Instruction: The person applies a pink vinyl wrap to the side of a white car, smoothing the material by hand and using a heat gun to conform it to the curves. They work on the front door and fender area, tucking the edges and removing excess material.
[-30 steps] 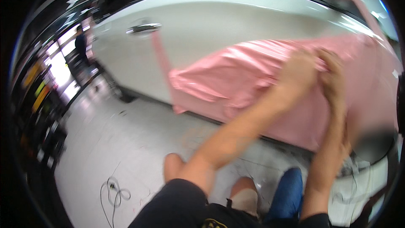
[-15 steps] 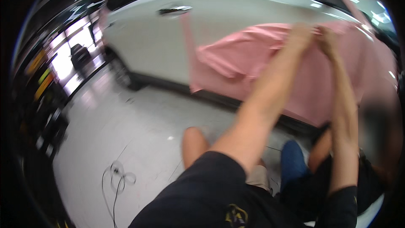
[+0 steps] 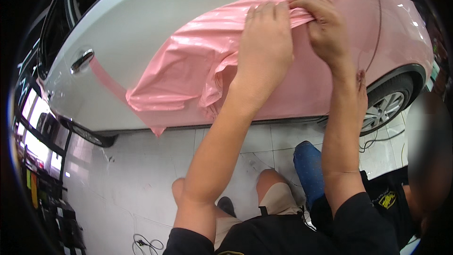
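Glossy pink vinyl wrap film [image 3: 188, 42] lies over the lower side of a white car door [image 3: 165, 14], with its upper part folded down in loose wrinkles. My left hand [image 3: 266, 38] has its fingers curled over the upper edge of the folded film. Close to its right, my right hand [image 3: 329, 30] pinches a gathered fold of the same film between thumb and fingers. Behind the hands, the pink covering runs smooth toward the front fender.
At right, a co-worker in a black shirt and blue jeans [image 3: 309, 170] sits low, one hand [image 3: 362, 97] against the car by the front wheel [image 3: 384, 108]. A narrow pink strip [image 3: 109, 79] hangs below the door handle [image 3: 82, 60]. A cable [image 3: 144, 244] lies on the tiled floor.
My view has turned toward the car's front, bringing the front wheel and the co-worker's hand into sight. Both hands keep hold of the film and appear nearer to me.
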Demonstrator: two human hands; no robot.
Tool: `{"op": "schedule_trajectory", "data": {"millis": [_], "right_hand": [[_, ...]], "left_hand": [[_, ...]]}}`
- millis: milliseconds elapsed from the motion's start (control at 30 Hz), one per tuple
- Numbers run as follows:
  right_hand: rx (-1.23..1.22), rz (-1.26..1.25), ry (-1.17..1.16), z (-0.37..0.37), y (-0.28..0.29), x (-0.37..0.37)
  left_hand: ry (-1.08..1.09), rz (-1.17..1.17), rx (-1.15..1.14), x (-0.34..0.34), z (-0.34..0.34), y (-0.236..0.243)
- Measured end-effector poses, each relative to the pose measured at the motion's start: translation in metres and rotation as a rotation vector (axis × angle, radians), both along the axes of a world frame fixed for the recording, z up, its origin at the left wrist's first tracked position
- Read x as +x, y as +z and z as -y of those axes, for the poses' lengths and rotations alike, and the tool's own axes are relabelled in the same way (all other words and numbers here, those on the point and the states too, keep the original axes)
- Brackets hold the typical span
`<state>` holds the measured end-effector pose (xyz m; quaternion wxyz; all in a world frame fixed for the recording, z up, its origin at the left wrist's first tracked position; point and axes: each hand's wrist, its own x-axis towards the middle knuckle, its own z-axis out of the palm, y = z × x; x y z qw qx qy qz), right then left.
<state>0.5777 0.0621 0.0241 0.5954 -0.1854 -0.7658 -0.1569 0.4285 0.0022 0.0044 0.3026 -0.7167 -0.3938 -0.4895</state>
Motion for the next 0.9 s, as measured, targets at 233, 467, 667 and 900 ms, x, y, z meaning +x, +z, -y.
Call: {"op": "schedule_trajectory", "data": {"millis": [233,467,667,900], "right_hand": [[-0.197,0.097,-0.113,0.014,0.013,0.018],[-0.187,0.023,0.002,-0.004,0.001,0.016],[-0.129,-0.551,0.014,0.122,-0.051,-0.077],[-1.380,-1.106,1.326,0.083,-0.234,-0.250]], "left_hand": [[-0.148,0.533,-0.130,-0.118,0.096,-0.082],[-0.952,1.744,-0.481,-0.316,0.076,-0.180],[-1.012,1.531,-0.652,-0.351,0.072,-0.143],[-1.213,1.729,-0.588,-0.327,0.068,-0.153]]}}
